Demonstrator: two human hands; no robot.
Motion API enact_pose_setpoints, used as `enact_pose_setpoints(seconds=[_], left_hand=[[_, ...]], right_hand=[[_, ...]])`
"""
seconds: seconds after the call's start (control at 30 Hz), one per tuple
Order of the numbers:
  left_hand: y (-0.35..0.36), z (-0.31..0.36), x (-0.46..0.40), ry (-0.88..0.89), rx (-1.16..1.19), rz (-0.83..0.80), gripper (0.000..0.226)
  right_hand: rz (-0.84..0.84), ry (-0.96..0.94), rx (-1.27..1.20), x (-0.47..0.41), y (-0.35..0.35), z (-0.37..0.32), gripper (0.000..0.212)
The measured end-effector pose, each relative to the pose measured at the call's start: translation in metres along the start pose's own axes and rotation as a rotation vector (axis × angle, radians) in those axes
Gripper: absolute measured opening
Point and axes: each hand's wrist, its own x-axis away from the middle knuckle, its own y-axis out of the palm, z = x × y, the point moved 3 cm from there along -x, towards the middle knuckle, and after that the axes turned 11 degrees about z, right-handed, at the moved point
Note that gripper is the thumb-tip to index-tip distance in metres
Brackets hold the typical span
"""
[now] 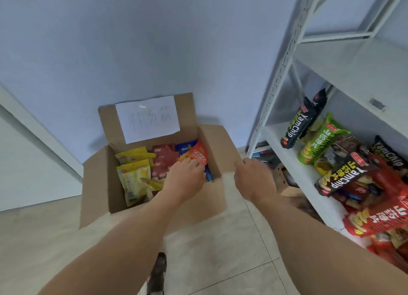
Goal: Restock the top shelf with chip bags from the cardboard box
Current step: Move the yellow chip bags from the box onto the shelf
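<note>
Cardboard box (pixel 152 197) sits open on the floor at center frame, packed with snack bags, and the left hand (pixel 187 175) is down inside it, grip pinching an orange chip bag (pixel 199 154). Right hand (pixel 254 175) has its fingers curled over the box's right flap (pixel 220 144). The white shelf (pixel 284 153) along the right edge already holds a heap of YamChip bags (pixel 318 144).

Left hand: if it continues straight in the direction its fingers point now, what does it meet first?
Most likely the orange bag, which the left hand already reaches in the cardboard box; its fingertips seem to touch the bag's lower edge, though depth is unclear.
</note>
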Motion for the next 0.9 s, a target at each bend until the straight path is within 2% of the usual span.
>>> enact_pose_setpoints(seconds=[0.1,0.2,0.3,0.4,0.43,0.53,0.67,0.83,0.9], left_hand=[[0.031,-0.079,0.005,-0.073,0.040,-0.073,0.032],[0.065,-0.154,0.018,-0.236,0.137,-0.120,0.032],[0.103,-0.217,0.031,-0.531,0.280,-0.135,0.034],[0.148,-0.267,0.044,-0.904,0.451,-0.150,0.046],[0.166,-0.281,0.051,-1.028,0.522,-0.145,0.051],[0.222,-0.311,0.069,-1.301,0.699,-0.132,0.061],[0.297,-0.332,0.088,-1.629,0.930,-0.107,0.058],[0.375,-0.342,0.101,-1.816,0.991,-0.155,0.087],[0.396,-0.342,0.100,-1.854,0.968,-0.130,0.093]], right_hand=[[-0.046,0.035,-0.051,-0.044,0.039,-0.063,0.014],[-0.097,0.083,-0.164,-0.077,0.080,-0.121,0.019],[-0.196,0.103,-0.278,-0.106,0.126,-0.169,0.034],[-0.341,0.175,-0.432,-0.129,0.179,-0.204,0.025],[-0.398,0.212,-0.475,-0.134,0.198,-0.213,0.029],[-0.541,0.333,-0.581,-0.146,0.252,-0.235,0.055],[-0.680,0.449,-0.614,-0.154,0.322,-0.251,0.072],[-0.941,0.427,-0.521,-0.148,0.403,-0.255,0.089],[-1.019,0.389,-0.467,-0.145,0.423,-0.258,0.086]])
